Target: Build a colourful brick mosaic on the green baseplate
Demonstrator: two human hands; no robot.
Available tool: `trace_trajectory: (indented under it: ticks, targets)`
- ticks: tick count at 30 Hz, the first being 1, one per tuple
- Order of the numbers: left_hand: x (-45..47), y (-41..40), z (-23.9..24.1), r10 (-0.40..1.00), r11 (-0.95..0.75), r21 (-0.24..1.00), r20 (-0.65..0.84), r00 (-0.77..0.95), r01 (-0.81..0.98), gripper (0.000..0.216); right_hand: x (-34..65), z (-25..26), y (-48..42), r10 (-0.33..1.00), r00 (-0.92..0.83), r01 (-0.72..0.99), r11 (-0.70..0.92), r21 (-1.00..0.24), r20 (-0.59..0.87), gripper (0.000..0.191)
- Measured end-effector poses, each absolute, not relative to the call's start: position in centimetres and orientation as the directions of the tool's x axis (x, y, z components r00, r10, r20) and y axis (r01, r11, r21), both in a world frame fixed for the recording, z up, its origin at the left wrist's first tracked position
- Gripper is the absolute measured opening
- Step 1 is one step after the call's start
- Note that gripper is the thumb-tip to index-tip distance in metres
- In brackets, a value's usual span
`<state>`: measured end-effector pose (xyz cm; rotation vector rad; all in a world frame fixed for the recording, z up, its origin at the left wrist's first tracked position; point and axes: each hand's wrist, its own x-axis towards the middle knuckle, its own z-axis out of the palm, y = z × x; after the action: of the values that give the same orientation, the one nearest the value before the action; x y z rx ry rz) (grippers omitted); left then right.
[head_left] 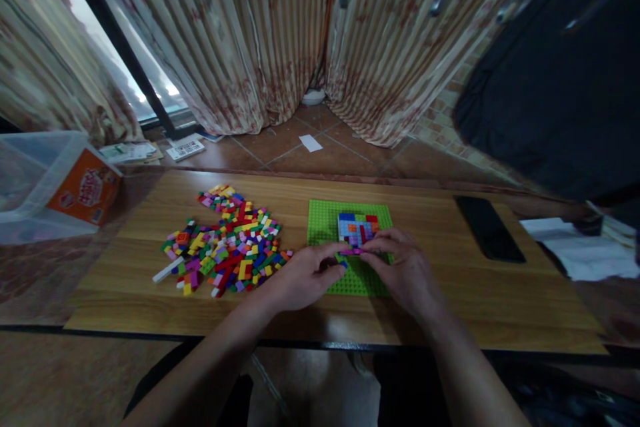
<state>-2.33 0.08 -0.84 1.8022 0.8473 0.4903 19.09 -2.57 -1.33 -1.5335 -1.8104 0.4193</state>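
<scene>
A green baseplate [324, 220] lies on a wooden board, with a small block of blue, red, orange and purple bricks [356, 226] built on its far part. Both my hands rest on the plate's near half. My left hand [305, 276] and my right hand [400, 267] pinch a thin magenta brick [351, 251] between their fingertips, right at the near edge of the built block. A heap of loose bricks in many colours [227, 243] lies to the left of the plate.
A black phone [489, 227] lies on the wooden board [450, 307] at the right, with white papers [583, 250] beyond it. A clear plastic bin [35, 180] holding an orange box [85, 188] stands at the left. Striped curtains hang behind.
</scene>
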Motion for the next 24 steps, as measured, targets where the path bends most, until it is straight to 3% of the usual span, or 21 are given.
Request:
trace_trajectory:
  ticks: [11,20,24]
  targets:
    - [-1.4,-0.6,0.6,0.744,-0.397,0.739,-0.088,0.662,0.545,0.053,19.1,-1.3,-2.3,0.958,0.055,0.704,0.163,-0.691,0.282,0.014]
    - [-1.2,-1.0,0.2,0.768,-0.420,0.727,-0.034,0.640,0.543,0.052,20.7,-1.2,-2.1,0.960,0.226,0.626,-0.015,-0.780,0.163,0.032]
    - [-1.2,-0.9,0.0,0.757,-0.429,0.724,-0.038,0.652,0.540,0.053,19.3,-1.8,-2.0,0.952,0.273,0.655,-0.075,-0.752,0.142,0.047]
